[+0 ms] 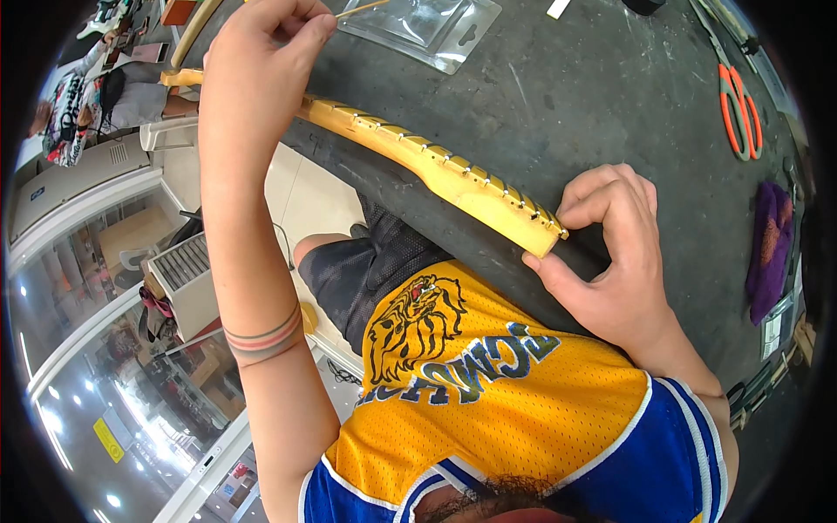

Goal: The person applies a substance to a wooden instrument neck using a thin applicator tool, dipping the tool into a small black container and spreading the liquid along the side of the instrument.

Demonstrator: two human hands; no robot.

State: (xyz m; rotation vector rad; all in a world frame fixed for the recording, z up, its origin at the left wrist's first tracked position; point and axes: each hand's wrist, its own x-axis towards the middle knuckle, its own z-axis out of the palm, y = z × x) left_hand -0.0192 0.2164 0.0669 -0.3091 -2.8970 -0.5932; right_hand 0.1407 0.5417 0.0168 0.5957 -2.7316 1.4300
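along the near side of the dark worktop [593, 105] lies a pale yellow guitar neck [405, 146], its metal frets lining the far edge. my right hand [623, 248] grips its wide end between thumb and fingers. my left hand [279, 44], beyond the neck, pinches a thin stick [364, 10] near a clear plastic blister pack [453, 44]. orange-handled scissors [739, 113] and a purple cloth [770, 253] lie well off to my right.
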